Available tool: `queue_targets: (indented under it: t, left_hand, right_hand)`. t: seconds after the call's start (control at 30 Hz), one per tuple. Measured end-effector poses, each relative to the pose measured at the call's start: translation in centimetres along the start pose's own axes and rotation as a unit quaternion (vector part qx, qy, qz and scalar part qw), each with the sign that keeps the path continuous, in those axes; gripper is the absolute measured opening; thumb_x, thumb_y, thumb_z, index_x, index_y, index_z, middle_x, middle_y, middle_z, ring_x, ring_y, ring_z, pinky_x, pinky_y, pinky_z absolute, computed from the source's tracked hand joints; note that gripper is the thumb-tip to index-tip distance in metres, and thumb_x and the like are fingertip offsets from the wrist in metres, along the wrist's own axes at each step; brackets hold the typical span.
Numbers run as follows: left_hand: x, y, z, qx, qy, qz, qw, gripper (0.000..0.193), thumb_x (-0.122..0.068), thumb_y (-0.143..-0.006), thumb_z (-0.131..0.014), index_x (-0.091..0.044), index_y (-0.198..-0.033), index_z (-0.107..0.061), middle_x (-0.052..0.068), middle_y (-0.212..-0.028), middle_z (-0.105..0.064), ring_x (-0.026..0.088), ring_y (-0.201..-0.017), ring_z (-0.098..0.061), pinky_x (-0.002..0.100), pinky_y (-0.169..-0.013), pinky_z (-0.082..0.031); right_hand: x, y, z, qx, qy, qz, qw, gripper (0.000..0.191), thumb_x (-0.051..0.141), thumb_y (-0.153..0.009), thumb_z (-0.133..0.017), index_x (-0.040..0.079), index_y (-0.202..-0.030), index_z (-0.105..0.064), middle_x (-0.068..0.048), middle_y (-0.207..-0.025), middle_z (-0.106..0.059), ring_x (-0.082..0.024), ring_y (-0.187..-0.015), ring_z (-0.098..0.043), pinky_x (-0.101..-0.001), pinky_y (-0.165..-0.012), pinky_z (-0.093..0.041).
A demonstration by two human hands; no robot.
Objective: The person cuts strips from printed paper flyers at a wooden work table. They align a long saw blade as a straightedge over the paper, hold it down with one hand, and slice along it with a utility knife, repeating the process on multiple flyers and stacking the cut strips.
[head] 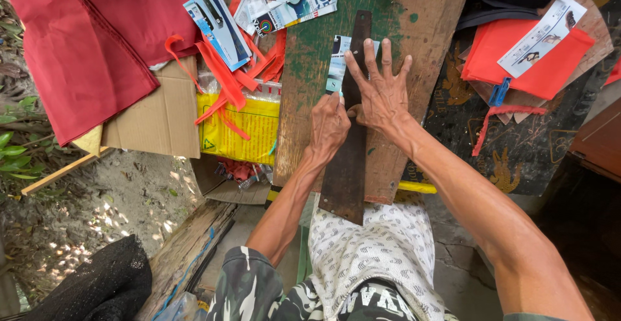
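Both hands are pressed onto a long dark metal blade (347, 159) laid along a worn green wooden board (310, 56): the left hand (328, 126) is curled closed on its edge, the right hand (381, 91) is spread flat, open, over blade and a printed card (336, 62) tucked beneath; red cloth (84, 56) is seen at the left

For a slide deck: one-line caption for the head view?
Both hands, left hand and right hand, press a long dark blade onto a wooden board.

A metal strip (349, 133) lies on the plank (427, 49); cloth (84, 49) left; folded paper (530, 62) right.
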State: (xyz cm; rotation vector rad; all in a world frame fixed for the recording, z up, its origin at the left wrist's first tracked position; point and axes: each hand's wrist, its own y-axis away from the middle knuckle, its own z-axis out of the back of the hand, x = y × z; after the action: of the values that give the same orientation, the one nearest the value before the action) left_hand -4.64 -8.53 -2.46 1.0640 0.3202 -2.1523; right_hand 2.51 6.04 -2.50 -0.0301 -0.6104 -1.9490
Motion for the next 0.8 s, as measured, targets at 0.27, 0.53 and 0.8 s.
queue_targets:
  t: [0.27, 0.53, 0.8]
  left_hand:
    - [0.2, 8.5, 1.5, 0.017, -0.015, 0.069, 0.997, 0.011, 0.006, -0.090, -0.056, 0.008, -0.097, -0.064, 0.022, -0.080, -0.061, 0.037, -0.070, -0.062, 0.046, -0.059, -0.047]
    - [-1.3, 7.3, 3.9, -0.024, 0.047, 0.078, 0.996, 0.017, -0.006, -0.095, -0.060, 0.004, -0.105, -0.069, 0.018, -0.083, -0.065, 0.031, -0.071, -0.066, 0.042, -0.062, -0.051]
    - [-1.3, -5.8, -0.2, -0.063, 0.068, 0.045, 0.995, 0.023, -0.016, -0.101, -0.059, 0.002, -0.112, -0.070, 0.020, -0.087, -0.066, 0.033, -0.075, -0.066, 0.041, -0.068, -0.051]
  right_hand:
    - [0.7, -0.3, 1.6, 0.037, 0.018, -0.008, 0.999, 0.134, 0.057, -0.062, -0.089, 0.030, -0.166, -0.009, -0.019, -0.169, 0.001, -0.049, -0.152, 0.005, -0.0859, -0.109, -0.016]
    - [0.2, 0.3, 1.4, -0.024, -0.001, 0.015, 1.000, 0.137, 0.059, -0.059, -0.090, 0.026, -0.168, -0.012, -0.017, -0.171, -0.004, -0.048, -0.154, 0.001, -0.0850, -0.109, -0.018]
    - [-0.3, 0.8, 0.9, -0.040, 0.004, 0.016, 0.999, 0.141, 0.062, -0.057, -0.088, 0.008, -0.165, -0.015, -0.014, -0.171, -0.010, -0.042, -0.155, -0.006, -0.0794, -0.111, -0.021]
